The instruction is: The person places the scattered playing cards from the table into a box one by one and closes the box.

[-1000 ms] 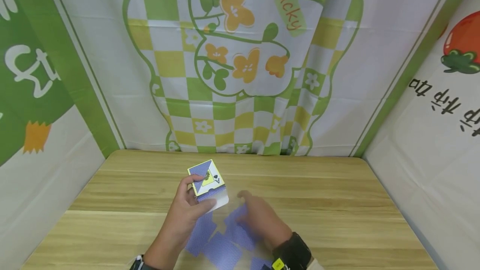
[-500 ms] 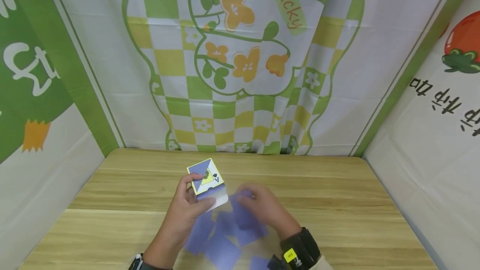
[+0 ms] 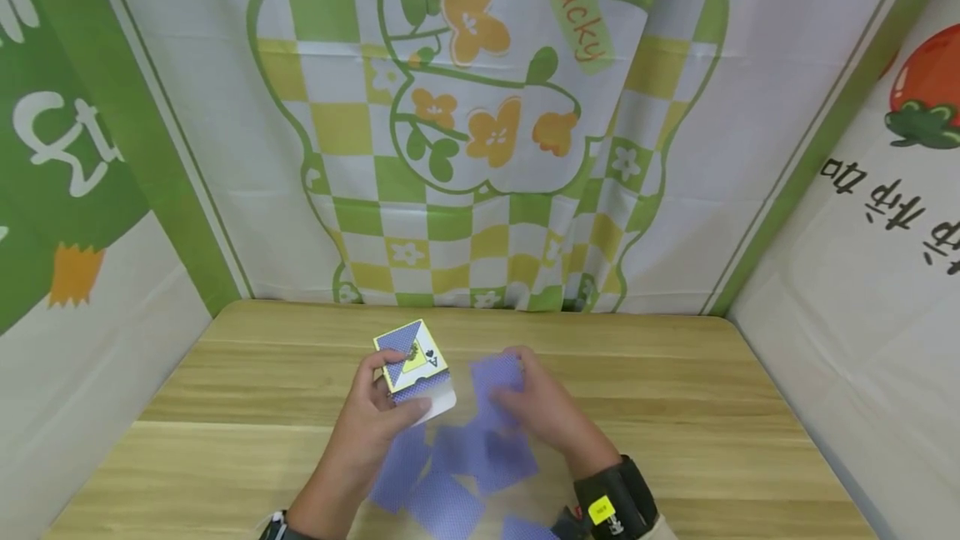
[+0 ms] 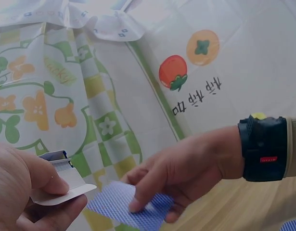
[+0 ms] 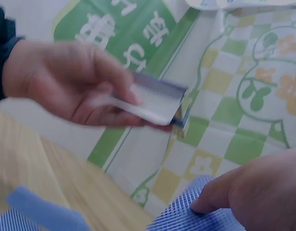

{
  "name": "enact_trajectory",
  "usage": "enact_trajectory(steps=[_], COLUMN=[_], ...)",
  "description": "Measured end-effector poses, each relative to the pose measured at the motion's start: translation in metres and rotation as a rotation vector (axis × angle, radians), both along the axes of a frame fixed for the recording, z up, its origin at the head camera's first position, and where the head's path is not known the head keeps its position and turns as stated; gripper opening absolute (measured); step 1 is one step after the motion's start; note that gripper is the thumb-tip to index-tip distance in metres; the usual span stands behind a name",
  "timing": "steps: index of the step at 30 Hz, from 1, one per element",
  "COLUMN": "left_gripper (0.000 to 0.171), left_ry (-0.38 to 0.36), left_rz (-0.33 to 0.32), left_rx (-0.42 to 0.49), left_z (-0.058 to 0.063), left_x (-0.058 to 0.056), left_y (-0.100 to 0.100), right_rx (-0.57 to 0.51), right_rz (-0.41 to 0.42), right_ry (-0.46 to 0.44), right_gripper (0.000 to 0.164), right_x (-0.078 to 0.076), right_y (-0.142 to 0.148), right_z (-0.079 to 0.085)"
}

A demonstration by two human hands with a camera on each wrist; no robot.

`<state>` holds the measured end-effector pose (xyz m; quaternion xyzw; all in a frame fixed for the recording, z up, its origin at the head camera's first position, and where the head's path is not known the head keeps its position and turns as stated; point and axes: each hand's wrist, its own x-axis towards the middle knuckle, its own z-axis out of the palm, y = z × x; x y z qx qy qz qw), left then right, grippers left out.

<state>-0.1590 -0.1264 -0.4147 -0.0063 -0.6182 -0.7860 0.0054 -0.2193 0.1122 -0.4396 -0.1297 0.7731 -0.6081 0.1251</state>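
Upward and away from the cards on the table, the right hand [image 3: 547, 402] has been moved since the earlier frames, and a blue card [image 3: 491, 377] has been lifted with it. By the left hand [image 3: 367, 415] and the card box [image 3: 422, 367], nearly the same place has been kept.

In the right hand, the blue card is pinched between thumb and fingers, with the thumb laid on its patterned face; whether only one card is held cannot be told. It is held near the card box, to its right, and the two are kept apart.

The card box is gripped by the left hand: one finger is put across the printed front, where an ace is shown, and the thumb is pressed on the white flap [image 3: 442, 400], which is opened toward the person.

Below both hands, several loose cards [image 3: 446, 507] are spread on the wooden table [image 3: 675, 407], patterned side up, some of them overlapped. On the right wrist, a black band [image 3: 617, 497] with a yellow label is worn.
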Motion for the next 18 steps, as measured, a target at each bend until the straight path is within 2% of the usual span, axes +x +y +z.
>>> enact_trajectory(steps=[4,7,12,18], left_gripper=[0.065,0.066,0.066,0.066], left_ry=[-0.013,-0.024,-0.026,-0.009], left_rz=[0.001,0.001,0.005,0.024], left_rx=[-0.015,-0.023,-0.026,-0.028], left_z=[0.002,0.003,0.003,0.001], left_x=[0.000,0.000,0.000,-0.002], left_y=[0.000,-0.001,-0.001,-0.001], right_rx=[-0.026,-0.094,-0.229,-0.264], right_rz=[0.017,0.049,0.197,0.389], right_ry=[0.017,0.018,-0.013,-0.121], right_gripper=[0.042,0.039,0.041,0.042], right_x=[0.006,0.010,0.021,0.033], right_y=[0.004,0.005,0.002,-0.007], right_z=[0.016,0.027,0.038,0.040])
